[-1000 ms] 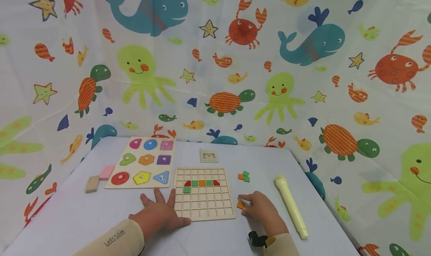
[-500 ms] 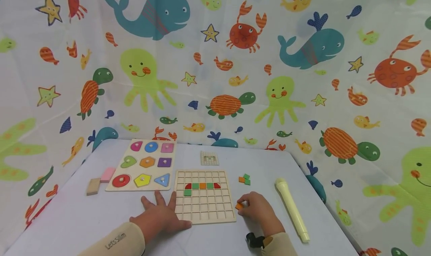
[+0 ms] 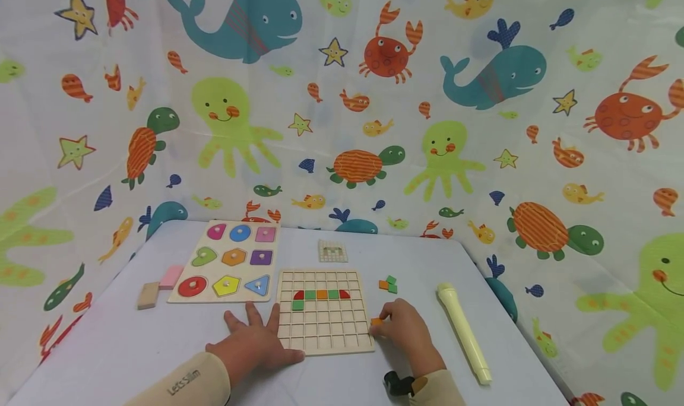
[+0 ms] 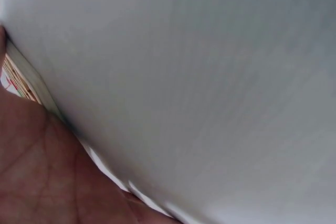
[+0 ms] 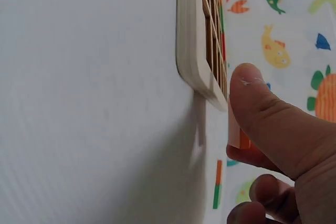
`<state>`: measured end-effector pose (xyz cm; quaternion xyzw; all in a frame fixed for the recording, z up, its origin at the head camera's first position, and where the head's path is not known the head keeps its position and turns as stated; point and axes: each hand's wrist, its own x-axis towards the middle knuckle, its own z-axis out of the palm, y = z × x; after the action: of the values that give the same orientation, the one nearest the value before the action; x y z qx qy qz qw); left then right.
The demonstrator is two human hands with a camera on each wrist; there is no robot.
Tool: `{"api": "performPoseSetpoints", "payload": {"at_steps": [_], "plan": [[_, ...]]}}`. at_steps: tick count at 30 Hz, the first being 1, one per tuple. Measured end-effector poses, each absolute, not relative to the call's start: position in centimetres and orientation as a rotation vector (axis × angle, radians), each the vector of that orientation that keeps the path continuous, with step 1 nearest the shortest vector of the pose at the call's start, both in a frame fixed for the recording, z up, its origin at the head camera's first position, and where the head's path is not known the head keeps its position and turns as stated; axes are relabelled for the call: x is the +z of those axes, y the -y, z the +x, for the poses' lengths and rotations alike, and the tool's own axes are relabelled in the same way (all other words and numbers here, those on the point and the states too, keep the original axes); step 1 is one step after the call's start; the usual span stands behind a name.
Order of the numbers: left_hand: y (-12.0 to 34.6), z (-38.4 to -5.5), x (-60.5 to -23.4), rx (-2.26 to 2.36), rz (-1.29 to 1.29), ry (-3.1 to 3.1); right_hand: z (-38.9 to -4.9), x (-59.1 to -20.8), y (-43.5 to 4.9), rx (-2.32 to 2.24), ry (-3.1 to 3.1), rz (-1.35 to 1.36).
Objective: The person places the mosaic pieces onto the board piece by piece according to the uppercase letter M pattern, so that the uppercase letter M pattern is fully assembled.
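Note:
A wooden grid board (image 3: 326,323) lies mid-table, with red, green and orange tiles in a row and one green tile (image 3: 297,305) below the row's left end. My left hand (image 3: 251,341) rests with fingers spread at the board's left edge and front corner. Beside the board's right edge, my right hand (image 3: 403,332) pinches an orange square tile (image 3: 376,321) between thumb and finger. In the right wrist view the thumb covers part of that orange tile (image 5: 240,137), which is close to the board's corner. The left wrist view shows mostly white table and the palm (image 4: 47,166).
Loose green and orange tiles (image 3: 389,285) lie right of the board. A pale yellow stick (image 3: 464,335) lies farther right. At the back are a small patterned card (image 3: 332,251) and a shape puzzle (image 3: 224,269); wooden (image 3: 148,295) and pink blocks (image 3: 171,277) sit left.
My right hand has picked the orange tile up off the table and moved it left to the board's right edge. The left hand has stayed in place.

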<state>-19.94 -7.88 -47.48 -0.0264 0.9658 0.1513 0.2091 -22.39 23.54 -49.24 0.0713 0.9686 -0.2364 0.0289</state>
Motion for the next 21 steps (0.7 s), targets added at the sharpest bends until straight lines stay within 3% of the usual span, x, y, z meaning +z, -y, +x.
{"api": "performPoseSetpoints", "payload": {"at_steps": [21], "plan": [[7.7, -19.5, -46.4, 0.415, -0.091, -2.681, -22.0, -49.3, -15.8, -0.865, -3.055, -0.026]]}}
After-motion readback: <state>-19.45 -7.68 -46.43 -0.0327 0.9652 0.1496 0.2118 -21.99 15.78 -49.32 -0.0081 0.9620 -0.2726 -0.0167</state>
